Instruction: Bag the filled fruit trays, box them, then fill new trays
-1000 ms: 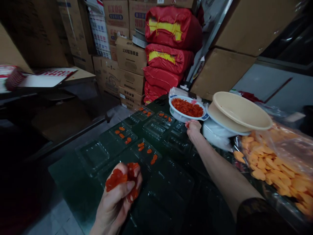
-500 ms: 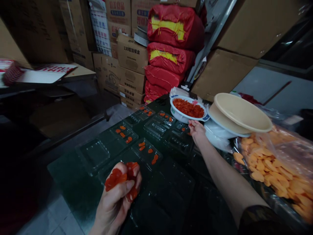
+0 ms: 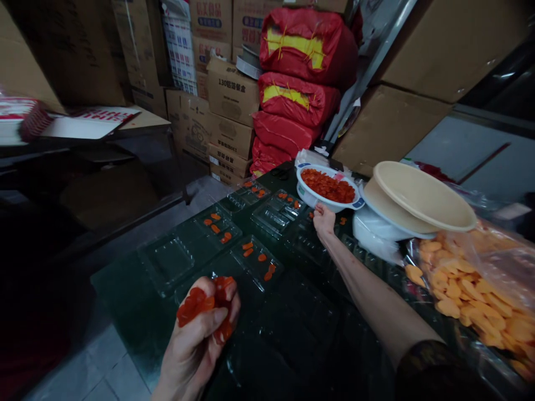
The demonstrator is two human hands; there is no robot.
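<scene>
Left hand (image 3: 196, 340) is clamped tight around a clump of orange slices (image 3: 200, 305), right above some clear plastic trays (image 3: 254, 262) lined up on a dark table (image 3: 121, 295). A few slices are lying in the trays. Right hand (image 3: 324, 220) is narrow, fingers bunched just below the rim of a white bowl (image 3: 298, 181) piled with more slices, but I can't tell if it's pinching anything. Over to the right, tan bowls (image 3: 422, 195) sit stacked on white plastic (image 3: 371, 234) beside a clear bag (image 3: 472, 289) of paler orange pieces. Cartons (image 3: 229, 92) and red sacks (image 3: 301, 83) are piled up behind.
</scene>
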